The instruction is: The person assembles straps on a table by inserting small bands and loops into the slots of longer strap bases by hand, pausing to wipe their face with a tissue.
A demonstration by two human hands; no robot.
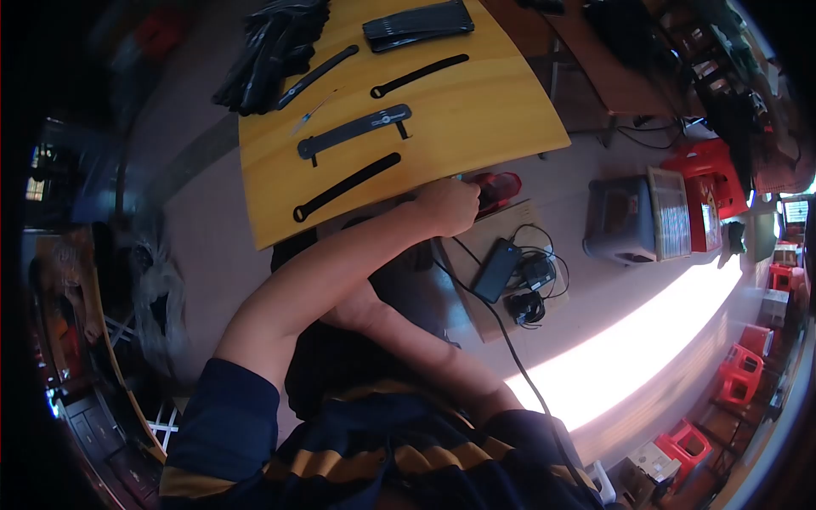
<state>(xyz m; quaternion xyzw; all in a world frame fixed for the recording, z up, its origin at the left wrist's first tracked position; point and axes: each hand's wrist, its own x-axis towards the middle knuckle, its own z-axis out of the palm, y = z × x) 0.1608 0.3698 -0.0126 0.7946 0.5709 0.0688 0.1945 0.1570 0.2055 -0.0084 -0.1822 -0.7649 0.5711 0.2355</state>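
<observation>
My left hand [449, 206] reaches across to the right, just off the front edge of the yellow table [476, 127]. Its fingers are curled closed; what they hold, if anything, is hidden. A red object [500, 190] lies close beside its fingers. Crossing beneath the left forearm is my right hand [350, 308], resting near my lap with its fingers hidden. On the table lie a black strap with a slotted end [347, 187], a wider dark band with white print and two small tabs [355, 131], and another slotted black strap [421, 76].
At the table's far side are a pile of black straps [276, 51] and a stack of black strips [421, 25]. A black power adapter [496, 270] and coiled cables [527, 308] lie on a board to the right. A grey bin [620, 219] stands farther right.
</observation>
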